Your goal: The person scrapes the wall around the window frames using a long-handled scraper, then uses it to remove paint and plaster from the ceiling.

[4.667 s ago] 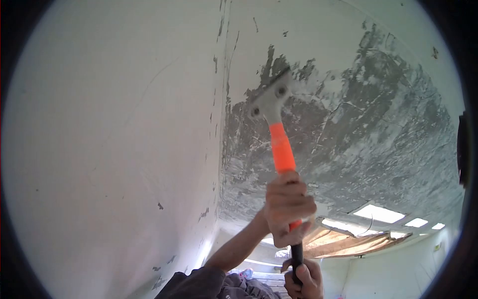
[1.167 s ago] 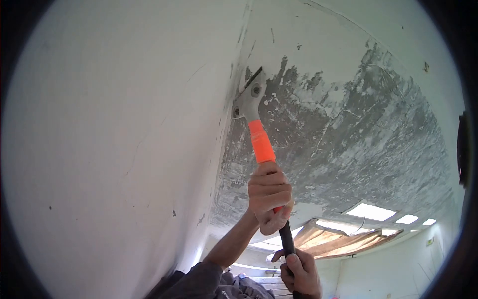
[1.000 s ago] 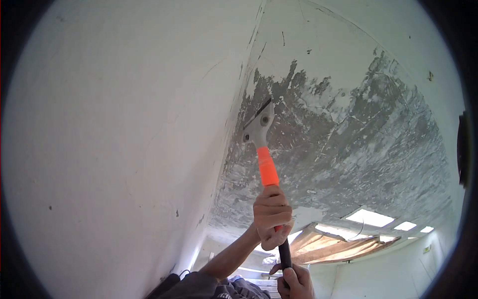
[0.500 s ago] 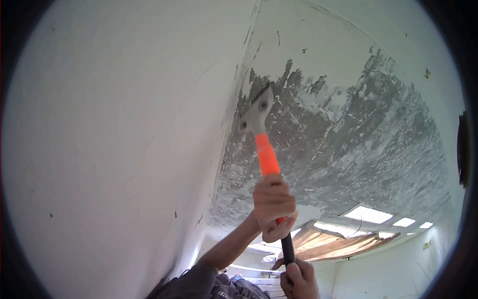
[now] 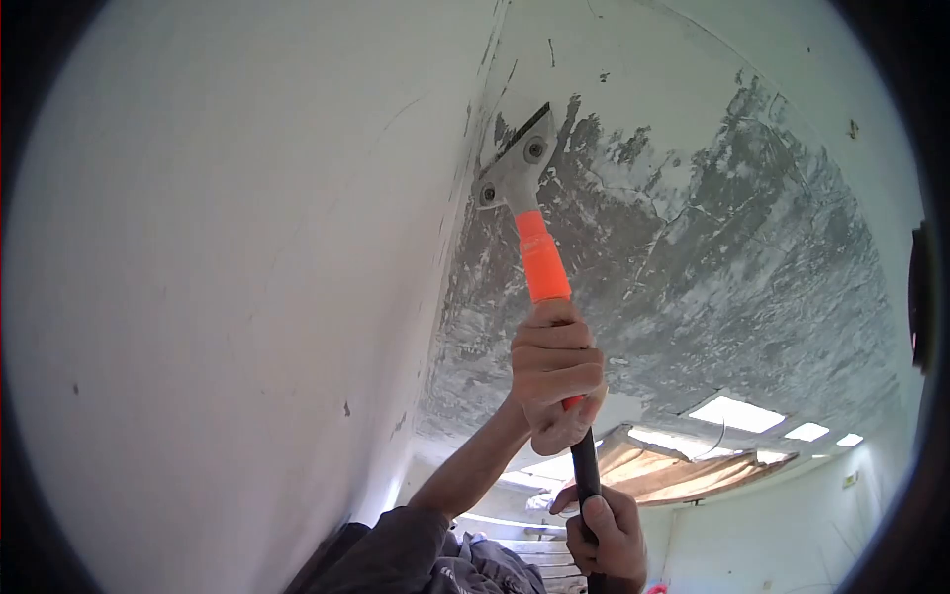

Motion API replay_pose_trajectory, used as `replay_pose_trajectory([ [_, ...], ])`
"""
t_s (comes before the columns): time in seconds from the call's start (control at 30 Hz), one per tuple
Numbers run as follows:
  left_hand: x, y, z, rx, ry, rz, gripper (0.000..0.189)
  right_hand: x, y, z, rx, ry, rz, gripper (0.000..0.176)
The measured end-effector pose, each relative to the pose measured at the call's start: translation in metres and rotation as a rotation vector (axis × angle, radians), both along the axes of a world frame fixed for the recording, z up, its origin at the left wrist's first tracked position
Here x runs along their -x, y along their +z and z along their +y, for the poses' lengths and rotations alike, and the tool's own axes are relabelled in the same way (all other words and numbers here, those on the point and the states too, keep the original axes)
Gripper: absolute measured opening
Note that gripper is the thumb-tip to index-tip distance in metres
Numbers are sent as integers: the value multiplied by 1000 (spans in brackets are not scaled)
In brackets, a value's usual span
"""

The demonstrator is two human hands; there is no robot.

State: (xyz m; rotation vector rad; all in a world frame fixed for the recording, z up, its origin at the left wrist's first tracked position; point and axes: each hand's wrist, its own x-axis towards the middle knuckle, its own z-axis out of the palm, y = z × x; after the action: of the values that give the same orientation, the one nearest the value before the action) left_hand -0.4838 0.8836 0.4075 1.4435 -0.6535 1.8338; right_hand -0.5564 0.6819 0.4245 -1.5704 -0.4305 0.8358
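Observation:
A long-handled scraper has a grey metal head with two bolts, a wide dark blade, and an orange and black handle. Its blade lies against a patchy ceiling surface, close to the seam with the pale wall. My left hand is wrapped around the orange part of the handle. Lower down, my right hand grips the black shaft. Around the head, white coating is partly gone and grey shows beneath it.
A smooth pale wall fills the left side. At the lower right are bright window openings and a brown curtain. A dark object stands at the right edge.
The scraper and both hands have shifted: the head moved upward along the seam, and the left hand rose with it. The right hand also moved slightly up and right. Both grips stayed closed.

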Motion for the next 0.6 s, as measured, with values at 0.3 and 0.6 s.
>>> replay_pose_trajectory([
  [0.3, 0, -1, 7, -40, -22, 0, 20, -1, 1, 1, 40, 49, 47, 53],
  [0.6, 3, 10, 9, -22, -30, 37, 29, -1, 2, 0, 18, 3, -27, 42],
])
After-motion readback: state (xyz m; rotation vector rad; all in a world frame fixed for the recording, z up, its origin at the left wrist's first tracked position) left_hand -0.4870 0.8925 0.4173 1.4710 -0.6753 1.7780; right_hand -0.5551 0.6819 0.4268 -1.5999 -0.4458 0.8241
